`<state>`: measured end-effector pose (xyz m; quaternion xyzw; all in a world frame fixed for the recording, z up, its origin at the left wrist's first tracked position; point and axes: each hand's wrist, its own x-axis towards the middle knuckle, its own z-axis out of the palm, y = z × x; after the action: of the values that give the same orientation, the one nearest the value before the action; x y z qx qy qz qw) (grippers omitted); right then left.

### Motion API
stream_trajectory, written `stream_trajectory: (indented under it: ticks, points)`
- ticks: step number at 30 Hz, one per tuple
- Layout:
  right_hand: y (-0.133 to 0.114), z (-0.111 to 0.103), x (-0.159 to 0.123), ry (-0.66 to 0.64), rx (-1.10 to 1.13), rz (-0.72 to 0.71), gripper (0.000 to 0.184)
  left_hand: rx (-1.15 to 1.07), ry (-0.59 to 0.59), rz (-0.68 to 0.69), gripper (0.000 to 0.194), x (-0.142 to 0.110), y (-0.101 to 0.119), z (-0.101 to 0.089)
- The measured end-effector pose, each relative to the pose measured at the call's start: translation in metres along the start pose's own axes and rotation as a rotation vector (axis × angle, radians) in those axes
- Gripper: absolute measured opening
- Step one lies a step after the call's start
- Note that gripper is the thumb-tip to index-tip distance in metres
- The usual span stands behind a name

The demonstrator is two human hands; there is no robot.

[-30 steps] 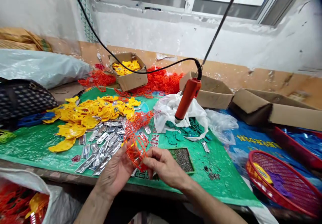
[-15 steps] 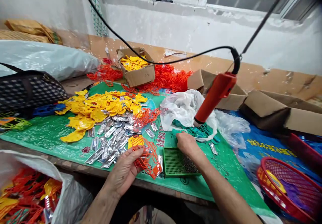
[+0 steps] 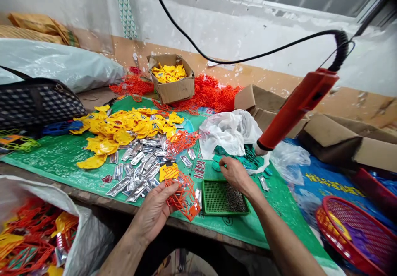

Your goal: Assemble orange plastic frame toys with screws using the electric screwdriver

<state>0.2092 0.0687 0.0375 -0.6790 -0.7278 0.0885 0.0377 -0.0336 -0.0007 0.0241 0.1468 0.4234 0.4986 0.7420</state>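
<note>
My left hand (image 3: 156, 205) is closed on an orange lattice-like plastic piece (image 3: 187, 199), with a yellow plastic piece (image 3: 169, 171) just above the fingers. My right hand (image 3: 235, 174) is pinched at the near edge of a white plastic bag (image 3: 220, 131), where a small teal plastic piece (image 3: 216, 163) shows at the fingertips. More teal pieces (image 3: 252, 158) lie in the bag's mouth. Under the right wrist sits a green mesh tray (image 3: 214, 199), with many small dark screws (image 3: 235, 199) heaped at its right side. A red electric screwdriver (image 3: 294, 108) hangs above the bag.
Shiny metal plates (image 3: 139, 172) and yellow pieces (image 3: 124, 125) are piled at left. A cardboard box (image 3: 173, 92) of yellow parts stands behind, by orange lattice parts (image 3: 214, 96). An open sack (image 3: 87, 230) is at lower left, a red basket (image 3: 356, 230) at right.
The hanging screwdriver has swung to the right and up. My right hand stays by the teal pieces, its fingers shifted slightly. My left hand keeps the orange piece; the view has turned a little.
</note>
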Motion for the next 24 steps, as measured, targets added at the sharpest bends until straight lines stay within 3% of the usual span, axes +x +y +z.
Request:
stream_trajectory:
  ticks: [7, 12, 16, 21, 24]
  points:
    - [0.016, 0.008, 0.010, -0.006, -0.015, 0.036, 0.029, -0.011, 0.021, 0.006, 0.007, -0.001, -0.001, 0.002]
    - [0.012, 0.016, 0.012, -0.060, -0.020, 0.019, 0.034, -0.005, -0.009, 0.002, 0.010, -0.001, -0.004, 0.004]
    - [0.004, 0.020, 0.014, -0.057, 0.011, 0.006, 0.025, 0.022, -0.049, 0.006, 0.012, 0.001, -0.007, 0.004]
    - [-0.001, 0.015, 0.016, 0.016, 0.179, 0.013, 0.025, 0.020, -0.081, 0.012, 0.019, 0.000, -0.008, 0.005]
    - [-0.003, 0.006, 0.008, 0.005, 0.370, 0.001, 0.027, 0.028, -0.030, 0.017, 0.022, 0.000, -0.006, 0.007]
